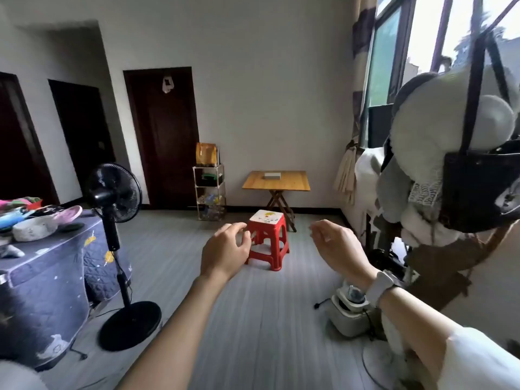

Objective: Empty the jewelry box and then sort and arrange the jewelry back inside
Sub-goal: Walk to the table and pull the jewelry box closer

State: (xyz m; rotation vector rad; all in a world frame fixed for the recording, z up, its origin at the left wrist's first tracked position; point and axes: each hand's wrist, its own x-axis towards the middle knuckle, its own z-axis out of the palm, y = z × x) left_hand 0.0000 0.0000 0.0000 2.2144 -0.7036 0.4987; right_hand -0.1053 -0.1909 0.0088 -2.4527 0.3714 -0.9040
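Note:
A small flat grey-white box point(272, 175), probably the jewelry box, lies shut on a wooden folding table point(292, 183) by the far wall. Both my arms reach forward into the room, far short of the table. My left hand point(226, 250) hangs in the air with loosely curled fingers and holds nothing. My right hand point(334, 243), with a white watch on its wrist, is also held up, fingers relaxed and empty. No jewelry can be made out from here.
A red plastic stool point(268, 237) stands on the grey floor before the table. A black standing fan point(116, 249) and a covered table with shoes point(42, 266) are left. A shelf rack point(209, 192) is by the wall; a coat stand with bags point(450, 170) is right.

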